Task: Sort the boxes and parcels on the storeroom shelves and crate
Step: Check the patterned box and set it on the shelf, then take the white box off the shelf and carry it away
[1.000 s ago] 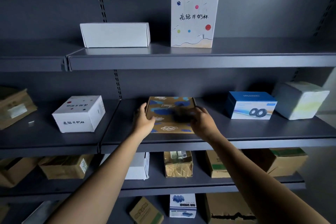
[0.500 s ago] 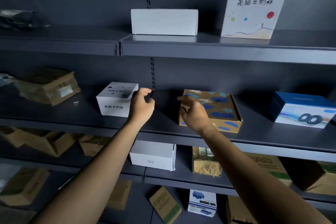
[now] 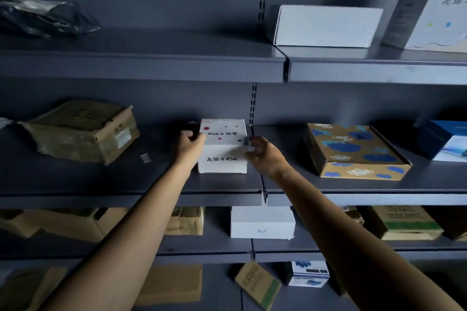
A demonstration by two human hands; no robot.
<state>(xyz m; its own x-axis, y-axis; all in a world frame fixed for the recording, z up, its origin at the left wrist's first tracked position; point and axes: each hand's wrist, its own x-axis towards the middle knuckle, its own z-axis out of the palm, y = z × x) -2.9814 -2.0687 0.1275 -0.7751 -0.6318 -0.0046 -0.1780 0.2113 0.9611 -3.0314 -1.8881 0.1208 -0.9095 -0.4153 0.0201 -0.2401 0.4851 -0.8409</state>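
Left hand (image 3: pixel 189 145) wraps white box (image 3: pixel 222 156) left edge, right hand (image 3: pixel 265 156) curls on right edge; box on middle shelf (image 3: pixel 101 184). We squeeze evenly, lift level, avoid patterned box (image 3: pixel 353 151).

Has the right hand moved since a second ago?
Yes. The right hand went left, from the patterned box to the white box by the slotted upright.

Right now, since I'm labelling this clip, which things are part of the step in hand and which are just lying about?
In hand: white dotted box, held between left grip and right grip; middle shelf it stands on.
Lying about: blue-patterned flat box; taped brown parcel; black bag; plain white box.
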